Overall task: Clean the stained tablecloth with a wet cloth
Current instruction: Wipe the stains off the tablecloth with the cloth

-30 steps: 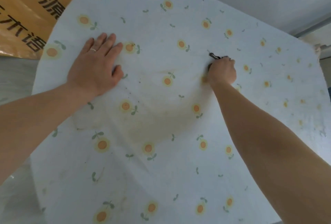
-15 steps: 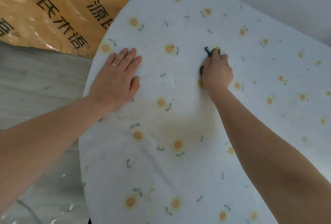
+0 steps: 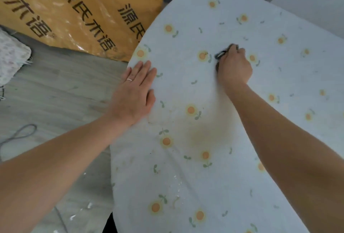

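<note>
A white tablecloth (image 3: pixel 232 186) printed with small orange flowers covers the table. A wide brownish stain (image 3: pixel 202 136) spreads across its middle, between my two arms. My left hand (image 3: pixel 135 95) lies flat with straight fingers on the cloth near its left edge. Further back, my right hand (image 3: pixel 235 67) is curled round a small dark cloth (image 3: pixel 220 55), pressed against the tablecloth beyond the stain. Only a dark bit of that cloth shows past my fingers.
A large orange plastic-wrapped package (image 3: pixel 83 13) with black characters leans at the back left. Grey wood floor (image 3: pixel 55 93) lies left of the table, with a grey cord loop (image 3: pixel 20 136) and a patterned fabric corner (image 3: pixel 11 57).
The view has swung left, so the table now sits to the right. My right hand with the dark cloth has shifted slightly across the tablecloth; my left hand stays flat.
</note>
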`<state>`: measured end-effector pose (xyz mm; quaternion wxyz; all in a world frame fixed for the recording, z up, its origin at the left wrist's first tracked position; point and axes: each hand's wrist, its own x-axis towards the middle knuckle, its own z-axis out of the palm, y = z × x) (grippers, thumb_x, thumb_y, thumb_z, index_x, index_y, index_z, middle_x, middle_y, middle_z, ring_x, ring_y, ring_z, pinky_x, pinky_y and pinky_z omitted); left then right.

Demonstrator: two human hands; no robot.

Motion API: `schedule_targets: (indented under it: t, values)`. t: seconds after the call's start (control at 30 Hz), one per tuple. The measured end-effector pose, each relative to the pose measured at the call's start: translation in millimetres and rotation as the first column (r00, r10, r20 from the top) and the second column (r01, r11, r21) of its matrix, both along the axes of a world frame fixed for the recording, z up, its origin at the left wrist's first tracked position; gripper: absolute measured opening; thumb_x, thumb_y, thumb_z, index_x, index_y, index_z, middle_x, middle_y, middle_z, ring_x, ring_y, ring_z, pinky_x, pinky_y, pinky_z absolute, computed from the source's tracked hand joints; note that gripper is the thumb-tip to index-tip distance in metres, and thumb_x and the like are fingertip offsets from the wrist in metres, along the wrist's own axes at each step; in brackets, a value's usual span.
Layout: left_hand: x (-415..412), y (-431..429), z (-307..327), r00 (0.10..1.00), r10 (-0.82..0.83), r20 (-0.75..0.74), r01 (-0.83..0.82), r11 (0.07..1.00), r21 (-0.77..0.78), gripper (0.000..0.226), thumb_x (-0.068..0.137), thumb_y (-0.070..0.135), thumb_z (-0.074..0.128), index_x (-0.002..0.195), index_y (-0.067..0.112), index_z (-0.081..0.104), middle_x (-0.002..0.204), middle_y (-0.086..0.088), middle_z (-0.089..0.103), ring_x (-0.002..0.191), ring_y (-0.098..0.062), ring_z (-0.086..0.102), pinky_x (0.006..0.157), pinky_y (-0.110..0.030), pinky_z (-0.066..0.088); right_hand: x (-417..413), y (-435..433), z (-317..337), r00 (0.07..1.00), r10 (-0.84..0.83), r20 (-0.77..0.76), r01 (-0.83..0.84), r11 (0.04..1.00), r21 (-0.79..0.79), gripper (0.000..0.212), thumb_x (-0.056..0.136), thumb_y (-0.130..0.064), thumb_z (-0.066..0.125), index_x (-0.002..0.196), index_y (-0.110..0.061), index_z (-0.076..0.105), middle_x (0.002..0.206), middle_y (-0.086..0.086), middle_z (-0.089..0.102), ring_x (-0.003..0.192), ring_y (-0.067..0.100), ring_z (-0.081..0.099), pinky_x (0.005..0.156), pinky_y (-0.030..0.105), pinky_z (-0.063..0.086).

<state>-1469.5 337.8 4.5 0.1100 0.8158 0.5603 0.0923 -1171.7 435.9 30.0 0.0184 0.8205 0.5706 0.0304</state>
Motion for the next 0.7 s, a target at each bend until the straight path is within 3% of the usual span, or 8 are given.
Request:
schedule_targets:
  t: [0.1,0.17,0.27,0.33,0.4,0.5,0.6,0.7]
  values:
    - [-3,1,-2,0.999,0.023,0.049,-0.023,1.000,-0.011,0.060,0.099,0.027,0.033,0.154,0.003,0.037,0.163,-0.015,0.032,0.153,-0.029,0.025,0.127,-0.046,0.017,-47,-2,-6,0.996,0.057,-0.069,-0.056,0.998,0.018,0.041,0.104,-0.030,0.036,0.139,-0.011,0.042,0.127,0.011,0.050,0.083,0.033,0.064,0.055,0.033,0.035]
    - [-3,0,-4,0.998,0.025,0.057,-0.024,1.000,-0.014,0.060,0.099,0.026,0.031,0.154,0.001,0.037,0.162,-0.017,0.032,0.153,-0.029,0.026,0.126,-0.047,0.020,-90,-35,-7,0.935,0.329,-0.135,-0.326,0.944,0.043,0.047,0.101,-0.033,0.040,0.145,-0.016,0.044,0.123,0.008,0.055,0.079,0.029,0.063,0.054,0.033,0.040]
    - [-3,-1,-4,0.997,0.022,0.073,-0.022,1.000,-0.011,0.060,0.101,0.026,0.029,0.154,-0.001,0.036,0.162,-0.018,0.033,0.153,-0.029,0.026,0.126,-0.046,0.021,-108,-93,-3,0.593,0.784,-0.183,-0.792,0.609,0.040,0.048,0.093,-0.029,0.050,0.138,-0.017,0.059,0.101,0.002,0.061,0.072,0.022,0.063,0.047,0.031,0.045]
    - [-4,0,-4,0.996,0.028,0.083,-0.027,1.000,-0.007,0.060,0.100,0.025,0.029,0.154,-0.001,0.035,0.162,-0.017,0.032,0.153,-0.028,0.025,0.125,-0.046,0.021,-80,-76,-1,0.495,0.852,-0.168,-0.858,0.510,0.060,0.047,0.093,-0.030,0.048,0.136,-0.018,0.061,0.096,0.002,0.061,0.068,0.022,0.062,0.045,0.030,0.045]
    - [-5,2,-4,0.996,0.029,0.089,-0.029,1.000,-0.005,0.060,0.099,0.023,0.030,0.154,-0.001,0.035,0.163,-0.016,0.031,0.154,-0.027,0.024,0.125,-0.047,0.021,-53,-29,-3,0.660,0.745,-0.091,-0.742,0.666,0.072,0.048,0.096,-0.033,0.041,0.139,-0.018,0.057,0.104,0.006,0.061,0.066,0.027,0.061,0.046,0.031,0.045]
    - [-6,1,-5,0.996,0.028,0.086,-0.026,0.999,-0.028,0.061,0.098,0.022,0.030,0.155,-0.001,0.034,0.164,-0.016,0.029,0.155,-0.027,0.021,0.126,-0.046,0.020,-36,53,-6,0.941,0.334,-0.050,-0.332,0.942,0.049,0.042,0.103,-0.033,0.033,0.139,-0.015,0.047,0.121,0.011,0.054,0.080,0.036,0.062,0.059,0.035,0.039]
    - [-6,1,-4,0.997,0.027,0.072,-0.025,0.999,-0.033,0.062,0.097,0.021,0.030,0.155,-0.001,0.034,0.164,-0.015,0.029,0.155,-0.027,0.022,0.126,-0.045,0.020,-75,84,-4,0.983,0.114,-0.142,-0.107,0.993,0.055,0.034,0.102,-0.028,0.035,0.129,-0.011,0.049,0.126,0.012,0.051,0.092,0.038,0.062,0.066,0.036,0.035]
    - [-6,3,-3,0.998,0.021,0.062,-0.019,0.999,-0.031,0.062,0.095,0.020,0.032,0.154,-0.001,0.037,0.163,-0.016,0.031,0.154,-0.028,0.024,0.125,-0.046,0.022,-133,39,-7,0.921,0.350,-0.171,-0.352,0.936,0.019,0.031,0.099,-0.024,0.041,0.128,-0.016,0.047,0.116,0.008,0.054,0.082,0.034,0.064,0.057,0.035,0.036]
